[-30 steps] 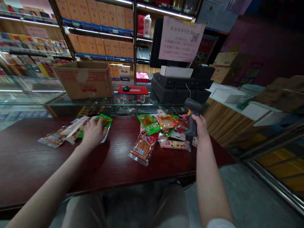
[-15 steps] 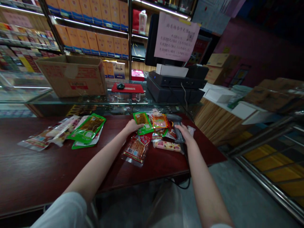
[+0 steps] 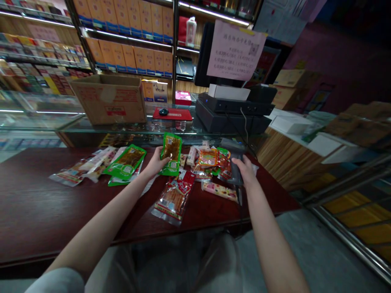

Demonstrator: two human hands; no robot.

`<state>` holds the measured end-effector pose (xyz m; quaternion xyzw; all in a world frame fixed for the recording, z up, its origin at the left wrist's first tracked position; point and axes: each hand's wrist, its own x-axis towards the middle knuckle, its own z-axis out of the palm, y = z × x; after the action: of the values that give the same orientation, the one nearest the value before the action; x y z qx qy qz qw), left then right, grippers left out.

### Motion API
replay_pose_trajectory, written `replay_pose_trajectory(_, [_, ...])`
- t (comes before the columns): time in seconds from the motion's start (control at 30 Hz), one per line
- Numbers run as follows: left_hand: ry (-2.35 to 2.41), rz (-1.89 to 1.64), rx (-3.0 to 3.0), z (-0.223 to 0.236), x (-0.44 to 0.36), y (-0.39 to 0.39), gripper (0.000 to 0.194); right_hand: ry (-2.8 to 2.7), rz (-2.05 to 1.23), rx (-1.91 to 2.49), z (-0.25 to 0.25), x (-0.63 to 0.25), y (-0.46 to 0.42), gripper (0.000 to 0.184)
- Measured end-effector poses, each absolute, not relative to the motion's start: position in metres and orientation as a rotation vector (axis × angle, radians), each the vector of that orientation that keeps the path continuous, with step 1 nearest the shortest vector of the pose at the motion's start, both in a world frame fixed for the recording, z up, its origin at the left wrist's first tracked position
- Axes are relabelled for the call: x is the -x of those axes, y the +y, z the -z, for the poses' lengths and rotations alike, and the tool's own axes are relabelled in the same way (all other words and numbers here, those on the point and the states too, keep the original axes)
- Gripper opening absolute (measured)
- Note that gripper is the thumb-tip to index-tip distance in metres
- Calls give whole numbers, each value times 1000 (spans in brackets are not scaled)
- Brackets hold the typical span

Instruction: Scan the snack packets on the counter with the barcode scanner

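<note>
Clock centred on the held pouch, twelve pointing away from the wearer.

- Left hand (image 3: 157, 163): closing in a pinch on a green-edged snack pouch (image 3: 172, 151), thumb lying across the front at its left edge, fingers mostly hiding behind. Pouch is standing roughly upright, printed face towards the wearer; whether its lower end is touching the packets beneath, cannot tell.
- Right hand (image 3: 247, 173): at three o'clock, wrapping around the grip of a dark barcode scanner (image 3: 234, 165). Blur is hiding the finger on the trigger side.
- Between the hands: an orange-edged packet (image 3: 208, 158) is lying on a loose heap, three o'clock. A wrapped bar (image 3: 220, 190) is lying at four; a red-topped packet of sticks (image 3: 174, 199) at six, its clear end pointing towards the wearer.
- Nine o'clock: a second green-edged pouch (image 3: 127, 162) is lying over other packets on the counter (image 3: 27, 199).
- Beyond: an open cardboard box (image 3: 113, 103) is sitting at ten; a mouse (image 3: 164, 111) is resting on a red mat (image 3: 183, 115) at twelve.

Handling, by judgement: pouch is looking light and flexible, its glossy film probably slippery, its filling likely soft. Flat green margin is offering the best hold; pressing the middle could squash the contents. Scanner is looking rigid and heavier, best held by its grip.
</note>
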<state>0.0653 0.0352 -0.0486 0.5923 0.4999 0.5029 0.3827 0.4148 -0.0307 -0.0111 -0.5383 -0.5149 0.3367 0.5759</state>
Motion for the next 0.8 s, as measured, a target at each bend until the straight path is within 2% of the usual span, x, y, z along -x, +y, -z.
replay_pose_trajectory(0.13, [1211,-1330,-1671,36,-49,33,54,-1172,-1124,1076,-2,-366,-29,35])
replay_pose_trajectory(0.27, [1344,-1309,-1860,31,-37,29,54,-1250,-1358,961,4,-320,-15,37])
replay_pose_trajectory(0.67, [1562,-1080,-2019,37,-35,24,53,-1363,-1474,851,16,-293,9,33])
replay_pose_trajectory(0.8, [1837,-940,-2104,24,-20,16,58,-1349,-1404,893,11,-303,2,31])
